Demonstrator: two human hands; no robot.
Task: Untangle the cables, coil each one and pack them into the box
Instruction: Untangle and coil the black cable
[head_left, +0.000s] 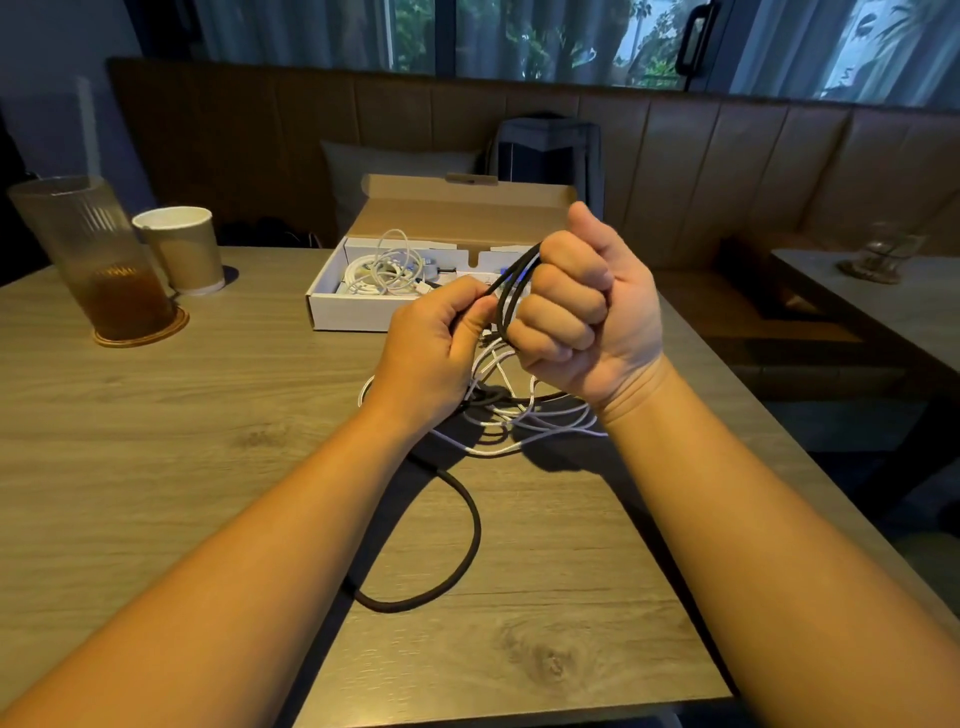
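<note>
Right hand (576, 306) fisted round black cable (511, 291), left hand (436, 343) seemingly pinching it

No text, label, brand, number or sign can be read anywhere in the view. The open white cardboard box (332, 306) with its brown lid shows plain walls, with only small blue marks inside that are too blurred to make out. The tan paper cup (179, 249) with a white rim is unprinted as far as can be seen, and the ribbed glass of amber drink (88, 249) bears no lettering.
</note>
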